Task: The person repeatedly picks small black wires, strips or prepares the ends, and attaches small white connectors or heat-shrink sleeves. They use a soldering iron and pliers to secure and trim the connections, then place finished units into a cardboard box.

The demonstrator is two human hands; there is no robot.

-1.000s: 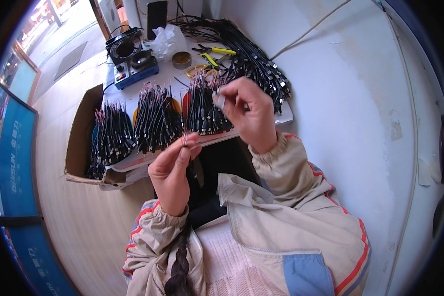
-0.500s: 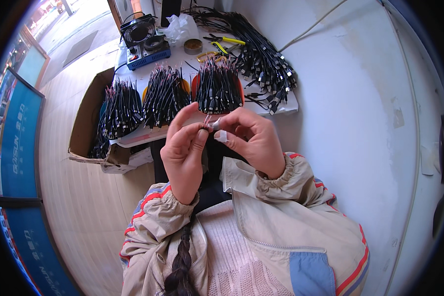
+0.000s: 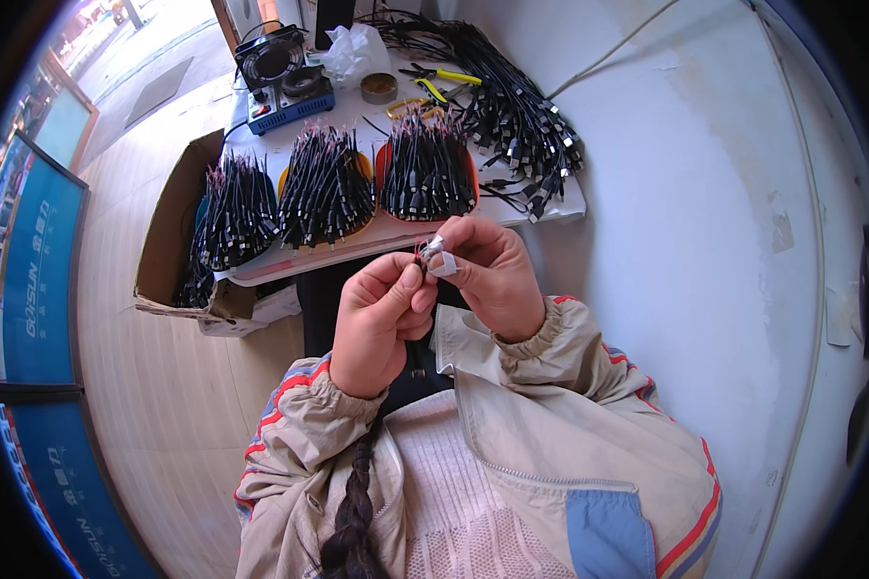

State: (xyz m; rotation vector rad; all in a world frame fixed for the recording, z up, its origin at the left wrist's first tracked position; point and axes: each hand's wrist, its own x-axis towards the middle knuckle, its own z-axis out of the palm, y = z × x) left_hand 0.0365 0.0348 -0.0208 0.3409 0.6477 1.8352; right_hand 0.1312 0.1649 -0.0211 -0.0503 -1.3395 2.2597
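Both hands meet in front of my chest. My left hand (image 3: 377, 314) pinches a short black cable (image 3: 419, 261) near its stripped end between thumb and fingers. Thin reddish wires (image 3: 418, 247) stick up from that end. Fingers of my right hand (image 3: 497, 285) close on the wire ends from the other side; white tape (image 3: 444, 264) wraps its thumb, and something silvery shows at its index fingertip. Exactly how the wires lie between the right fingertips is too small to make out. Below the left hand, the cable's lower part is dark against dark trousers.
Ahead stands a white table (image 3: 352, 246) with bundles of black cables in an orange-red tray (image 3: 474, 193) and a yellow one (image 3: 367, 166). Behind are a small blue-based stove (image 3: 290, 114), a round tin (image 3: 378, 89), yellow-handled pliers (image 3: 454, 77) and a cable heap (image 3: 521, 116). A cardboard box (image 3: 169, 227) stands left.
Both hands have come slightly lower and closer together. My left index finger, raised before, is now curled in. The right fingertips have tilted upward at the wire ends.
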